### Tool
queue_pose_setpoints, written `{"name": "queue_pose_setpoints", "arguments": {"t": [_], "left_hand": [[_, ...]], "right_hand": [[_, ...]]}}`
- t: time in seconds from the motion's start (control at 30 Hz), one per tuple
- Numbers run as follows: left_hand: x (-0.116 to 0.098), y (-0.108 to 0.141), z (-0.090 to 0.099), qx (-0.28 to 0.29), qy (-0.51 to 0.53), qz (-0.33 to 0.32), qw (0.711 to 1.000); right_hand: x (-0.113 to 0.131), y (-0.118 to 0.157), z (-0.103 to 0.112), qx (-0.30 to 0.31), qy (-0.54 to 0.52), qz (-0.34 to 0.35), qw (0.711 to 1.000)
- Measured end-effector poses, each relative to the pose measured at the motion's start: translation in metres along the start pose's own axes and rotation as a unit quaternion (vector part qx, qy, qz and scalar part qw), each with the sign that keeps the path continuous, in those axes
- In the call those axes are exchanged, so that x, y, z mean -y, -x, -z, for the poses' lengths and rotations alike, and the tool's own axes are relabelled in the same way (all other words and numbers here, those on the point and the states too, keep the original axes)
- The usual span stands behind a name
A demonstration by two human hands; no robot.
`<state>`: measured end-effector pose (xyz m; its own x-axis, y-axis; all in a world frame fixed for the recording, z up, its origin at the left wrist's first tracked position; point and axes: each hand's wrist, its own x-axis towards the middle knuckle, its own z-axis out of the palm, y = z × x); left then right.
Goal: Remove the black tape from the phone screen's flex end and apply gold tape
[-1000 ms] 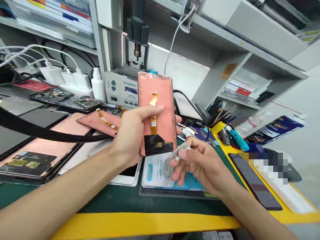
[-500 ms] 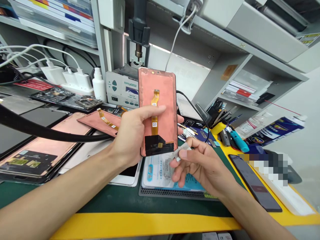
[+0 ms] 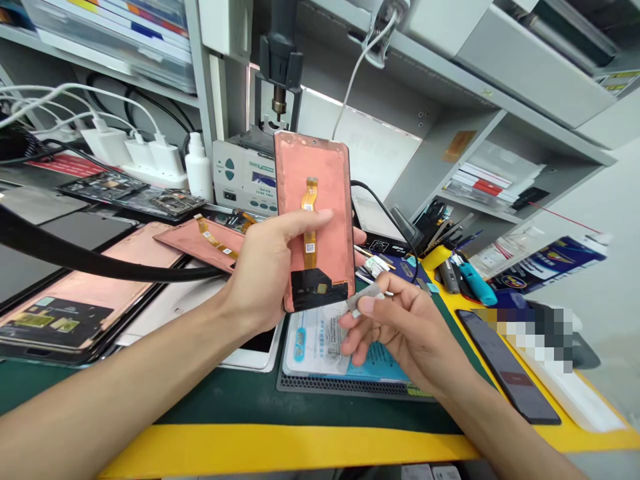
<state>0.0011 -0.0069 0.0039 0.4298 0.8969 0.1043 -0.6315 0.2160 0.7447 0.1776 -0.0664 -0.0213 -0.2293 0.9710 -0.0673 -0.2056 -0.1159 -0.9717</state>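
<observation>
My left hand [image 3: 265, 273] is wrapped round a phone screen [image 3: 330, 180], thumb across its copper-coloured back, fingertips showing at the right edge. The screen is held up nearly upright, and an orange flex cable [image 3: 311, 257] runs down its middle to a black strip at the bottom. Close to the screen's lower right corner, my right hand [image 3: 400, 320] pinches a small thin metal blade [image 3: 364, 297] between thumb and forefinger. Whether the blade touches the screen's edge I cannot tell. Below both hands lies a blue and white package [image 3: 320, 343] on a grey perforated mat.
Another copper-backed screen [image 3: 187, 239] and larger opened tablets [image 3: 135, 267] lie on the left, crossed by a black hose [image 3: 100, 257]. A soldering station [image 3: 245, 177] and white bottle [image 3: 199, 170] stand behind. At right are a dark phone [image 3: 510, 367] and a teal-handled tool [image 3: 477, 283].
The phone screen has tilted very slightly in my left hand, its top edge shifting a little left. My right hand keeps its pinch on the blade, with barely any movement.
</observation>
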Motion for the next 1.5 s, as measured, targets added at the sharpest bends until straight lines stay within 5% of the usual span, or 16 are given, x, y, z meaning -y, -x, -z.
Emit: {"name": "queue_pose_setpoints", "arguments": {"t": [0.47, 1.5], "left_hand": [[-0.0025, -0.0035, -0.0024, -0.084, 0.033, 0.01, 0.996], [0.0028, 0.0016, -0.0015, -0.054, -0.005, -0.04, 0.998]], "right_hand": [[0.0004, 0.0018, -0.0042, -0.03, 0.012, -0.003, 0.999], [-0.0005, 0.0012, -0.0087, -0.048, 0.007, -0.032, 0.998]]}}
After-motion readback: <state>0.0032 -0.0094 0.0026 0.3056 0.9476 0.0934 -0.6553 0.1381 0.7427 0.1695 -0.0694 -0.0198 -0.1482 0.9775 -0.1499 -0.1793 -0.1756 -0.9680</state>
